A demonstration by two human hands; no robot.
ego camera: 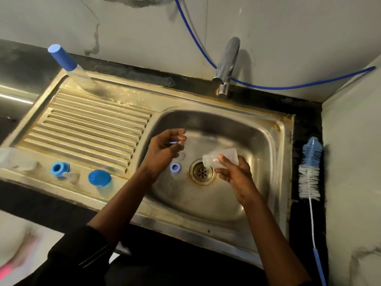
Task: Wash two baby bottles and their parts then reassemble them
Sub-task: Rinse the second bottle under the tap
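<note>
Stained steel sink (276, 141), translucent plastic bottle (220, 158), bristly brush (310, 174)

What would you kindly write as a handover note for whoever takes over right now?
Left grip pinches a small blue piece, unidentifiable.
Right grip holds a clear plastic bottle over the drain.
A blue plastic ring lies in the steel sink basin.
Blue collar and round blue cap sit on the drainboard; a blue-white bristle brush lies right of the sink.
Parts lie apart; washing, reassembly remain.

Chrome tap (226, 65), blue hose (284, 87) along wall (144, 27).
</note>
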